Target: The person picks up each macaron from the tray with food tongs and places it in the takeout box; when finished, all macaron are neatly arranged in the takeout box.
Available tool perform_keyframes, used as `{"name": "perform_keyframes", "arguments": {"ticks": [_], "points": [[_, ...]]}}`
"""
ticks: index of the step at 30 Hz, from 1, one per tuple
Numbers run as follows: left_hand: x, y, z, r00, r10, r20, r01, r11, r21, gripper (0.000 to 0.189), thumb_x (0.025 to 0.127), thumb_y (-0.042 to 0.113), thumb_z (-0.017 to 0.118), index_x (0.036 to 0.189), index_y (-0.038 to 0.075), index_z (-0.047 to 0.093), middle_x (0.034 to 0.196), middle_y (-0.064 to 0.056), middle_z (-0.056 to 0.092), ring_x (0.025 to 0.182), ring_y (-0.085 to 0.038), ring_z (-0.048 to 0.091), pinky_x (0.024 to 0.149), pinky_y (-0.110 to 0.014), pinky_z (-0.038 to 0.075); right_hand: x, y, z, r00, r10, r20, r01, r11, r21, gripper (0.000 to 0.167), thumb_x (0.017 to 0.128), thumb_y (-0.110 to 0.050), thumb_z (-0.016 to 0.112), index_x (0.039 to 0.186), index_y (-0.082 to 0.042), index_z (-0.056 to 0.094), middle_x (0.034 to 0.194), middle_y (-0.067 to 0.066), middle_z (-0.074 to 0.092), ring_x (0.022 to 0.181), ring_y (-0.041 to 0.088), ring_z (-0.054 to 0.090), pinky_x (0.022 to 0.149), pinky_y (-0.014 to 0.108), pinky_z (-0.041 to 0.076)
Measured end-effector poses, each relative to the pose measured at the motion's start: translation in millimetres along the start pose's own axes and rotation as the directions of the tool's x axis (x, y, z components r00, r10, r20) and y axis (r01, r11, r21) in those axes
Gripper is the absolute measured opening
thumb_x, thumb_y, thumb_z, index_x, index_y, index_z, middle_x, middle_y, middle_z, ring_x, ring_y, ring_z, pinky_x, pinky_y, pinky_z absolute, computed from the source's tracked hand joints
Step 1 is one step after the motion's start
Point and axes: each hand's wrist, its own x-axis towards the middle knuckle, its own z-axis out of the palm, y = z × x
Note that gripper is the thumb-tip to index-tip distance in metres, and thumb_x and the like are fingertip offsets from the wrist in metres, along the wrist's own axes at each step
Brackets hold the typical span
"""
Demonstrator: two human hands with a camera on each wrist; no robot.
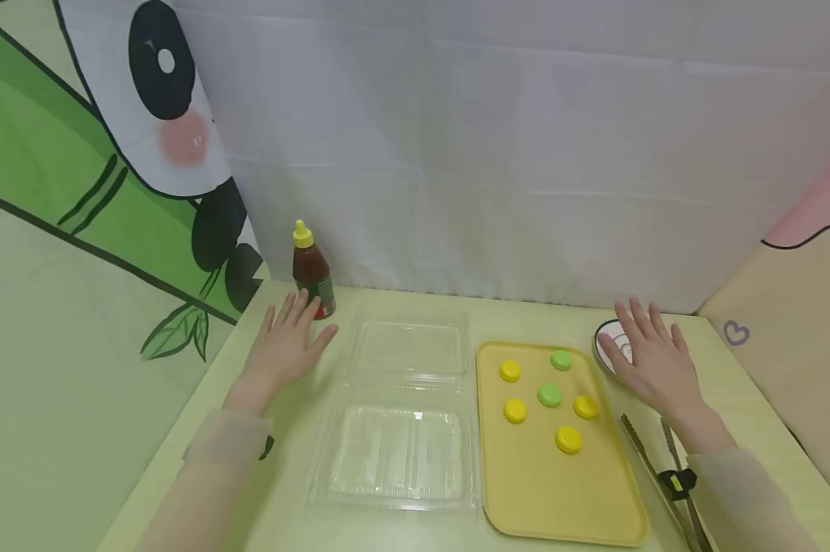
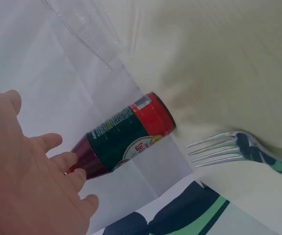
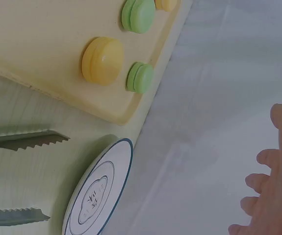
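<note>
My left hand (image 1: 283, 345) is held over the left side of the table with fingers spread, holding nothing. Just beyond it stands a brown-red sauce bottle (image 1: 311, 264) with a yellow cap; the fingertips overlap its lower part in the head view. A fork (image 2: 246, 147) lies near the bottle in the left wrist view, mostly hidden by my arm from above. On the right, my right hand (image 1: 652, 364) also hovers with straight fingers and nothing in it. It partly covers a white plate (image 1: 611, 331) with a dark rim. Metal tongs (image 1: 638, 443) with serrated tips lie spread below it.
A yellow tray (image 1: 546, 498) carries several yellow macarons (image 1: 569, 439) and two green macarons (image 1: 549, 395). Left of it, a clear plastic clamshell container (image 1: 401, 502) lies with its lid folded back. A white cloth (image 1: 511, 153) hangs behind the table.
</note>
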Motion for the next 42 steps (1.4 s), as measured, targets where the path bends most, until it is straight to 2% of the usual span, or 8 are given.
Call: {"name": "perform_keyframes", "arguments": {"ticks": [4,9,12,17,21,24,37,42], "points": [[-4.2,-0.4,1.7,1.0,-0.003,-0.01,0.003,0.997,-0.077,0.078,0.104,0.058,0.034,0.152,-0.003,0.031,0.158,-0.027,0.025,0.147,-0.043,0.018,0.115,-0.061,0.012,-7.4,1,-1,1.0,0.016,-0.016,-0.016,1.0,0.025,0.07,0.105,-0.047,0.041,0.157,-0.004,0.023,0.16,0.026,0.018,0.148,0.045,0.006,0.112,0.067,0.002],[-8.5,0.7,5.0,0.999,-0.034,0.02,0.037,0.974,-0.223,0.076,0.102,0.058,0.04,0.145,-0.004,0.041,0.145,-0.028,0.044,0.133,-0.047,0.041,0.106,-0.061,0.032,-20.8,4,-2,0.997,0.06,-0.057,-0.054,0.993,0.103,0.07,0.103,-0.043,0.049,0.154,0.001,0.029,0.155,0.03,0.026,0.142,0.052,0.02,0.103,0.073,0.018],[-11.2,1.9,4.4,0.992,-0.088,0.09,0.113,0.94,-0.323,0.076,0.1,0.06,0.046,0.142,-0.004,0.045,0.141,-0.026,0.049,0.127,-0.045,0.048,0.102,-0.057,0.039,-28.5,7,0,0.991,0.081,-0.107,-0.064,0.986,0.156,0.071,0.099,-0.038,0.059,0.149,0.006,0.035,0.147,0.035,0.034,0.131,0.058,0.032,0.096,0.073,0.026],[-17.2,4.9,5.6,0.974,-0.125,0.188,0.2,0.862,-0.466,0.067,0.097,0.051,0.059,0.133,-0.005,0.053,0.131,-0.023,0.057,0.113,-0.037,0.058,0.092,-0.048,0.049,-46.3,17,7,0.984,0.123,-0.13,-0.099,0.98,0.174,0.073,0.093,-0.034,0.069,0.14,0.014,0.04,0.132,0.041,0.043,0.117,0.059,0.042,0.091,0.07,0.034],[-22.2,5.8,9.2,0.965,-0.121,0.232,0.232,0.806,-0.544,0.058,0.097,0.043,0.064,0.13,-0.004,0.056,0.125,-0.019,0.061,0.11,-0.034,0.06,0.089,-0.044,0.05,-64.9,28,12,0.977,0.195,-0.081,-0.18,0.97,0.167,0.076,0.093,-0.036,0.069,0.137,0.019,0.039,0.122,0.038,0.047,0.102,0.053,0.052,0.08,0.064,0.041],[-25.3,5.7,12.7,0.961,-0.116,0.253,0.245,0.782,-0.574,0.054,0.097,0.037,0.066,0.13,-0.004,0.056,0.123,-0.018,0.062,0.109,-0.033,0.06,0.088,-0.043,0.051,-77.0,36,16,0.97,0.242,-0.028,-0.234,0.958,0.164,0.077,0.093,-0.038,0.068,0.135,0.02,0.039,0.117,0.035,0.049,0.096,0.05,0.055,0.073,0.06,0.043],[-38.5,5.3,18.4,0.965,-0.139,0.224,0.251,0.743,-0.62,0.052,0.096,0.038,0.067,0.127,-0.004,0.058,0.118,-0.014,0.064,0.102,-0.026,0.062,0.08,-0.034,0.051,-99.6,48,24,0.942,0.329,0.062,-0.335,0.928,0.163,0.081,0.093,-0.042,0.068,0.134,0.02,0.039,0.114,0.036,0.05,0.094,0.047,0.056,0.07,0.053,0.046],[-41.3,2.9,21.2,0.97,-0.126,0.209,0.234,0.717,-0.656,0.048,0.096,0.033,0.068,0.126,-0.004,0.059,0.116,-0.014,0.065,0.098,-0.024,0.064,0.079,-0.034,0.051,-109.0,52,29,0.933,0.346,0.102,-0.358,0.923,0.141,0.083,0.093,-0.047,0.066,0.133,0.02,0.039,0.109,0.033,0.052,0.091,0.044,0.058,0.065,0.047,0.047]]}}
